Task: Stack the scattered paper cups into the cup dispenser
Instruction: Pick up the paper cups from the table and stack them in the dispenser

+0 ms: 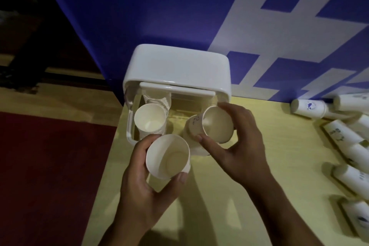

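The white cup dispenser [177,70] stands on the yellow table against the blue wall, with its front open. Inside it on the left is a stack of paper cups [150,120], mouth towards me. My left hand [143,181] is shut on one white paper cup [168,157], held upright just in front of the dispenser. My right hand [241,146] grips another paper cup [214,125], tilted on its side at the dispenser's right opening, its base pointing in.
Several paper cups [308,107] lie on their sides along the table's right edge [347,177]. The yellow table [219,205] ends on the left at a dark red floor [50,166]. A blue and white wall [259,26] stands right behind the dispenser.
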### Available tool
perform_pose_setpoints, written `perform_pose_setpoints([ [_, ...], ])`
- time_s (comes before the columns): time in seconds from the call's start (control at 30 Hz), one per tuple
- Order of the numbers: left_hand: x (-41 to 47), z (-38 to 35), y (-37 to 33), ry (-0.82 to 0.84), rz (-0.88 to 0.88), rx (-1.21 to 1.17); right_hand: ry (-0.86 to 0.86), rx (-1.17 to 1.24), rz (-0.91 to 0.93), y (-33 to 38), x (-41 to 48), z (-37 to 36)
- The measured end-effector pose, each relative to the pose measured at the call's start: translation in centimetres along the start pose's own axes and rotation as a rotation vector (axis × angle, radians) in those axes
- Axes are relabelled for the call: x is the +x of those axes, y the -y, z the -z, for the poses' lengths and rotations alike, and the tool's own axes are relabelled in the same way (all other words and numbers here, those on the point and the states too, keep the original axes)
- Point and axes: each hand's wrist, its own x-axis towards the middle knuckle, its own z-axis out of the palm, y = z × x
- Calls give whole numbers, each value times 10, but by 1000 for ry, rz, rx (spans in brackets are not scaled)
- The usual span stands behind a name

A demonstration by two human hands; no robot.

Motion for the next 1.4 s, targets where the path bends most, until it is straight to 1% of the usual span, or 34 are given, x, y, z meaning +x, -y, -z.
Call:
perform_pose_setpoints([
  [0.17, 2, 4, 2, 16, -11, 23, 72, -59, 15, -12, 3, -16],
  [0.5, 11, 2, 1, 30, -16, 34, 187, -96, -73, -31, 2, -41],
  [0.6, 14, -2, 2, 24, -20, 26, 205, -78, -101, -34, 0, -44],
  [0.77, 23, -11, -6, 22, -59, 48, 241, -65, -96, -34, 0, -40],
  [0.9, 35, -17, -27, 42, -150, 124, 210, 7, -50, -24, -11, -10],
  [1.03, 49, -38, -37, 76, -202, 56, 211, 152, -18, 1, -16, 15],
  [1.1, 54, -51, -36, 102, -194, 12, 153, 204, -9, 6, -13, 16],
  [1.2, 58, -63, -29, 151, -158, 10, 81, 232, -27, 0, -8, 12],
  [1.4, 60, -69, -3, 169, -88, 82, 105, 252, -43, -14, -6, -2],
])
